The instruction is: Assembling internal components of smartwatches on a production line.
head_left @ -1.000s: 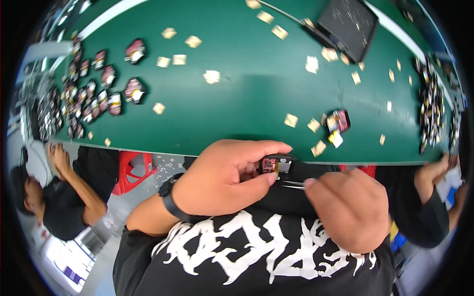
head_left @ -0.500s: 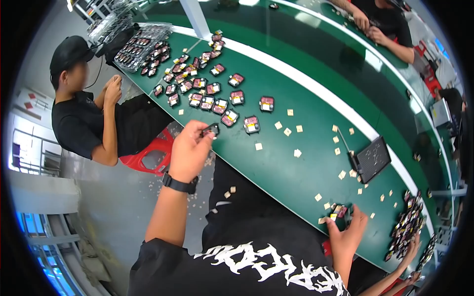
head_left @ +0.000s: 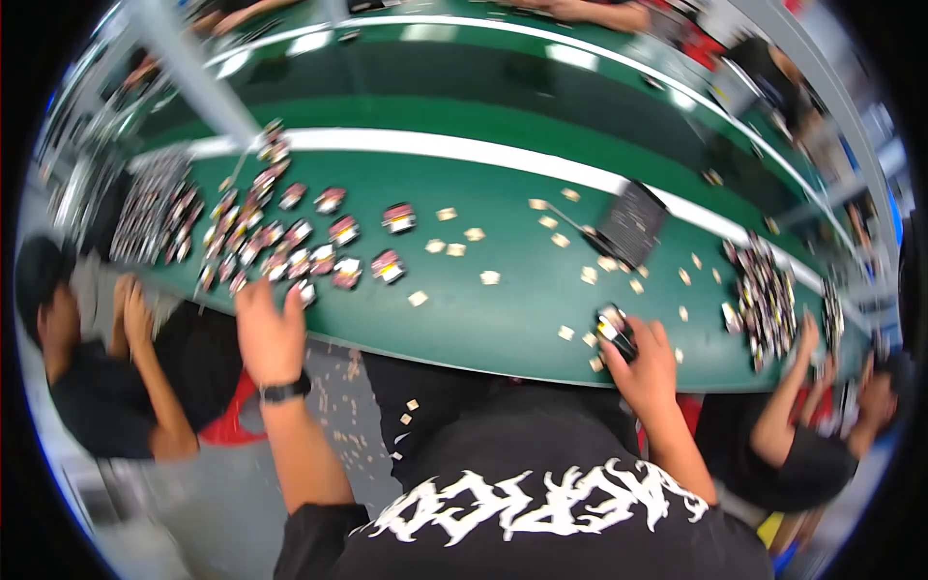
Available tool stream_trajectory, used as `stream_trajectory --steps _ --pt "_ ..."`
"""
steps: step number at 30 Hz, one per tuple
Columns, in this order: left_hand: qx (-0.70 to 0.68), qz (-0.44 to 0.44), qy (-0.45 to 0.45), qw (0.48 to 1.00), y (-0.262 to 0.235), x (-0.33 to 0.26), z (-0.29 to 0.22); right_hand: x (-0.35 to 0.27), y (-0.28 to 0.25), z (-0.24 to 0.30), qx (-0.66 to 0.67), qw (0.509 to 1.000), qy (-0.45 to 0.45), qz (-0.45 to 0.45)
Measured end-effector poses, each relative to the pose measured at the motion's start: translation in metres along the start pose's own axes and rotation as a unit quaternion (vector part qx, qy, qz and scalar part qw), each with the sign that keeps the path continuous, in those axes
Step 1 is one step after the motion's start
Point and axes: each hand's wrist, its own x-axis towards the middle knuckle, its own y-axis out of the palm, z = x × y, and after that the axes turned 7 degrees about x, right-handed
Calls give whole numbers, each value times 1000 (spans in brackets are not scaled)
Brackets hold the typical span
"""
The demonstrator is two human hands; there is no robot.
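At the near edge of the green table (head_left: 483,338), the right hand (head_left: 648,372) has thumb and fingers curled round a black gadget (head_left: 613,327). The left hand (head_left: 271,340), fingers spread, sits beside the scattered gadgets (head_left: 298,232); no hold shows. Grip the casing by its sides; keep fingertips off the printed face. From here, blur obscures fine detail, and the right fingers partly cover their gadget.

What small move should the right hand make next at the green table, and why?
Perhaps close the right hand gently around the small, black, box-shaped device with a pale patch: thumb and fingers are spread about it, but blur hides whether they grip it.
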Motion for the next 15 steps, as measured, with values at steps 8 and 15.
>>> stream_trajectory --steps 8,15 --pt "-429 344 193 813 5 -26 -150 0 0 4 33 998 45 -43" --pt "-499 554 156 648 34 -37 -219 -4 9 -13 29 995 -4 -99"
